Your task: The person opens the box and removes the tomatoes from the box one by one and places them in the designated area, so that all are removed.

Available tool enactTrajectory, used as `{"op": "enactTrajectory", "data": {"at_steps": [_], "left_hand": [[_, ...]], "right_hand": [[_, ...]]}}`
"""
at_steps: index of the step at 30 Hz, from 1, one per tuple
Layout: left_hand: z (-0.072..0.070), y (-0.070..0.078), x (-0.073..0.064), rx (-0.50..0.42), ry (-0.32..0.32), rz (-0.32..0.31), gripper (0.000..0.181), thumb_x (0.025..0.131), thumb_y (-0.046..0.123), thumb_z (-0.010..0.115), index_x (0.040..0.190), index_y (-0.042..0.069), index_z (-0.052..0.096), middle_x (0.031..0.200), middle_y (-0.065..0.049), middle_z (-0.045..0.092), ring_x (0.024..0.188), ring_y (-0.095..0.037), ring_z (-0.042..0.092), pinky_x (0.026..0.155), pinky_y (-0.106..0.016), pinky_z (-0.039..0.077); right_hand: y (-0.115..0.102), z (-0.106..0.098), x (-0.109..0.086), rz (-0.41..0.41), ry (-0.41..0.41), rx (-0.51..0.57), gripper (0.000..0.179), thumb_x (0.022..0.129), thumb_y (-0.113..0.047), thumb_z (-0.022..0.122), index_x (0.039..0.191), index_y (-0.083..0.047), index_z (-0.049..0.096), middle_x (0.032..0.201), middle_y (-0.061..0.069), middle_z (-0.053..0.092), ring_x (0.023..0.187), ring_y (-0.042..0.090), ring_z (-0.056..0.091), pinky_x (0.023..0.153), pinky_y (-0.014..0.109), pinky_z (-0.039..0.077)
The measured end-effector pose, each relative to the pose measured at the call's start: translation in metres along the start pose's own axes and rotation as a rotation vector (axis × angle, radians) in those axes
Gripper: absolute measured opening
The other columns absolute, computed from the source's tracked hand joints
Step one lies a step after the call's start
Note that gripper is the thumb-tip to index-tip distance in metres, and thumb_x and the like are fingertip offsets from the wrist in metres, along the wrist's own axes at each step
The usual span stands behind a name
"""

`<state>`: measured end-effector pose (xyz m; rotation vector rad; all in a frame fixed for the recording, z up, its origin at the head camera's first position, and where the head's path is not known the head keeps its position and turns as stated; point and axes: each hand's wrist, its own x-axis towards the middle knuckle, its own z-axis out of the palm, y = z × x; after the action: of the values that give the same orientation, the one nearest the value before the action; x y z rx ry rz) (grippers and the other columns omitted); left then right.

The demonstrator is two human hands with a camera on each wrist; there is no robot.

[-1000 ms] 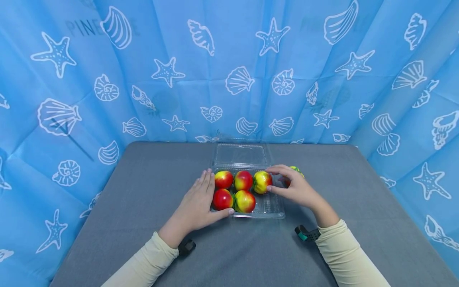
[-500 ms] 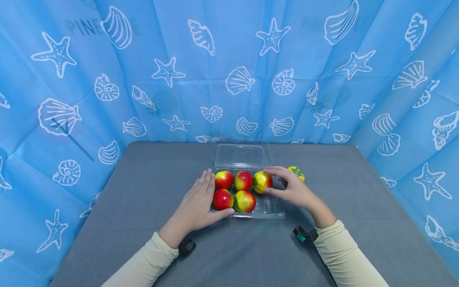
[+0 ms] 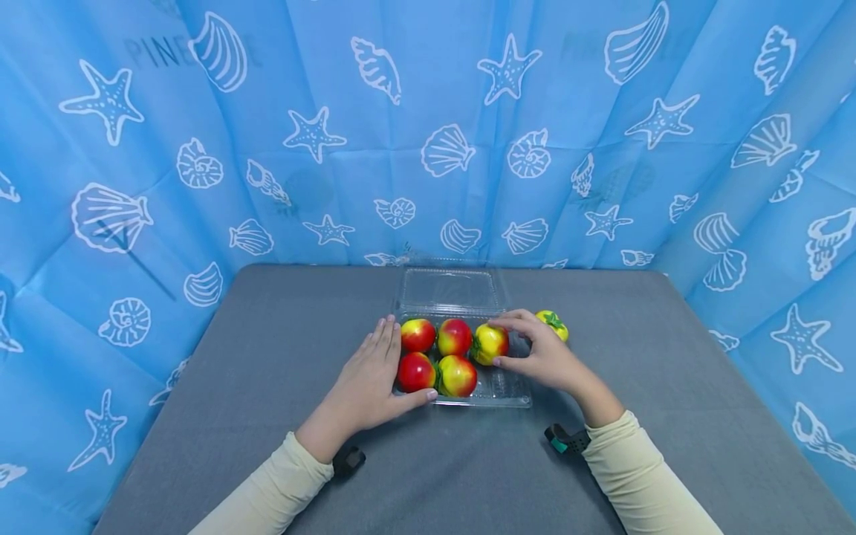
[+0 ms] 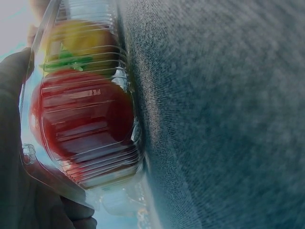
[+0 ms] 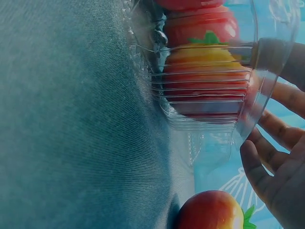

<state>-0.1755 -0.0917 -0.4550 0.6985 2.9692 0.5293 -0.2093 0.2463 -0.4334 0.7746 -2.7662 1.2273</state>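
Observation:
A clear plastic clamshell box (image 3: 508, 403) lies with its lid (image 3: 449, 288) folded back. Inside sit several red-and-yellow, persimmon-like fruits with green leafy tops, such as the red fruit (image 3: 415, 371) at front left. My left hand (image 3: 368, 379) rests along the box's left side, fingers straight, thumb across the front rim. With thumb and fingers on either side, my right hand (image 3: 545, 353) holds the rightmost back-row fruit (image 3: 490, 344), still in the box. In the right wrist view, box plastic partly covers that fruit (image 5: 205, 88). The left wrist view shows a red fruit (image 4: 88, 112) behind the ribbed wall.
One more fruit (image 3: 553, 325) lies on the grey cloth-covered table (image 3: 622, 327), outside the box, just beyond my right hand. The box's front right part shows bare plastic. A blue curtain (image 3: 401, 111) with shell and starfish prints hangs behind the table.
My right hand has shifted slightly left, and the fruit it holds has turned and moved a little toward me. More of the loose fruit on the table shows now. My left hand stays put.

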Motion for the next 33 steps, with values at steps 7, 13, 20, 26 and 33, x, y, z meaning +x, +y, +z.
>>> {"op": "enactTrajectory", "data": {"at_steps": [7,13,20,26,33], "left_hand": [[0.000,0.000,0.000,-0.004,0.008,0.001,0.121,0.089,0.089,0.047,0.171,0.008,0.012,0.180,-0.011,0.009,0.167,-0.034,0.011,0.132,-0.053,0.025],[0.000,0.000,0.000,0.000,0.005,-0.001,0.120,0.089,0.089,0.046,0.171,0.008,0.012,0.180,-0.012,0.009,0.167,-0.034,0.012,0.132,-0.052,0.025],[0.000,0.000,0.001,0.005,0.000,0.000,0.120,0.089,0.090,0.046,0.171,0.008,0.012,0.180,-0.011,0.008,0.167,-0.034,0.011,0.132,-0.052,0.025],[0.000,0.001,0.000,-0.003,0.005,-0.003,0.120,0.089,0.089,0.047,0.171,0.008,0.013,0.180,-0.011,0.009,0.167,-0.034,0.010,0.132,-0.052,0.025],[0.000,0.000,0.000,0.001,0.001,0.001,0.120,0.089,0.090,0.045,0.171,0.008,0.011,0.180,-0.011,0.008,0.167,-0.034,0.010,0.132,-0.052,0.024]], "right_hand": [[0.000,0.001,0.000,0.016,-0.001,-0.017,0.051,0.088,-0.012,0.088,0.136,-0.011,0.071,0.135,0.012,0.062,0.123,0.032,0.058,0.100,0.056,0.055],[0.001,0.001,0.000,0.009,0.006,-0.039,0.049,0.087,-0.013,0.088,0.134,-0.012,0.073,0.133,0.009,0.064,0.120,0.028,0.060,0.097,0.053,0.057],[-0.001,-0.001,0.000,0.024,0.006,-0.014,0.049,0.087,-0.014,0.089,0.133,-0.013,0.073,0.133,0.008,0.064,0.118,0.028,0.060,0.094,0.054,0.057],[0.001,-0.005,-0.001,0.028,0.021,-0.006,0.049,0.086,-0.017,0.090,0.132,-0.015,0.073,0.131,0.007,0.065,0.114,0.028,0.061,0.096,0.056,0.057],[0.005,-0.010,-0.002,0.042,0.039,0.029,0.047,0.088,-0.022,0.090,0.131,-0.017,0.073,0.128,0.004,0.066,0.110,0.030,0.061,0.086,0.048,0.058]]}}
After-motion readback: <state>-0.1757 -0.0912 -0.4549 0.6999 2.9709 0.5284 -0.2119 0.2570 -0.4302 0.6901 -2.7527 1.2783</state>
